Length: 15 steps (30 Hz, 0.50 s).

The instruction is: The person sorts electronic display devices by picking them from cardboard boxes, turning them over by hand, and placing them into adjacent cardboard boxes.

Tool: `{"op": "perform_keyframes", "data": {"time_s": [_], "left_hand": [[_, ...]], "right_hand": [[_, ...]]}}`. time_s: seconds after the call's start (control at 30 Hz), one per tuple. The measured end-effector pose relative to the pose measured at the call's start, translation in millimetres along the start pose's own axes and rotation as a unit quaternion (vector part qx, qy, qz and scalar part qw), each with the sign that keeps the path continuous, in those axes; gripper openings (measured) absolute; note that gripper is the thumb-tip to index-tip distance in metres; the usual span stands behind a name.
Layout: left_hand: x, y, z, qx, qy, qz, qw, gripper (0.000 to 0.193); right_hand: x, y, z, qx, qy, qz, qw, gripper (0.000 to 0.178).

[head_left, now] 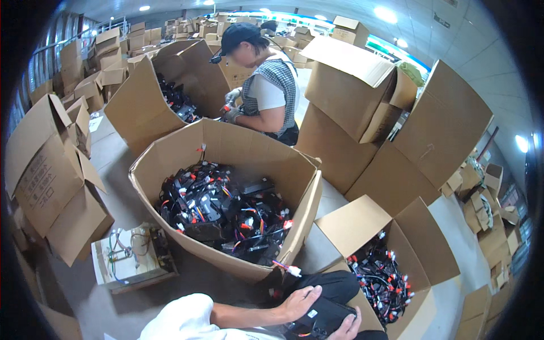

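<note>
A flat black plastic box with small pale labels lies over my lap, tilted, between my hands. My left hand grips its left side, with the thumb along the upper edge. At its lower right corner, my right hand is closed round the edge, partly cut off by the picture's lower rim. Thin coloured wires show below the box. Just above my left hand, a white plug on coloured wires hangs by the rim of the big open carton.
The big carton holds a heap of black boxes with wires and red and white plugs. A smaller carton with similar cables stands at my right. A white-topped unit sits left. Beyond, a gloved co-worker handles items beside another carton.
</note>
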State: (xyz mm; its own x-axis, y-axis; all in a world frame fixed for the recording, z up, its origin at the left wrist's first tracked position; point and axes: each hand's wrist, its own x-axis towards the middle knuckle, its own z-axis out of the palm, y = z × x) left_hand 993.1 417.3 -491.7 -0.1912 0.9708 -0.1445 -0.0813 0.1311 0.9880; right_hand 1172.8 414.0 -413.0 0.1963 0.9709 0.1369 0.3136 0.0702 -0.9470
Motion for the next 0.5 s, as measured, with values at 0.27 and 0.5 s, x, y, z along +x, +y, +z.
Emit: {"op": "perform_keyframes", "data": {"time_s": [0.27,0.5], "left_hand": [[19.9,24.4,31.0,0.074,-0.164,-0.006,0.984,0.064],[81.9,92.2,77.5,0.226,-0.428,-0.051,0.874,0.095]], "right_hand": [[35.4,21.7,-48.4,-0.008,0.022,0.008,1.000,0.050],[119.0,79.4,-113.4,0.142,-0.038,0.028,0.989,0.059]]}}
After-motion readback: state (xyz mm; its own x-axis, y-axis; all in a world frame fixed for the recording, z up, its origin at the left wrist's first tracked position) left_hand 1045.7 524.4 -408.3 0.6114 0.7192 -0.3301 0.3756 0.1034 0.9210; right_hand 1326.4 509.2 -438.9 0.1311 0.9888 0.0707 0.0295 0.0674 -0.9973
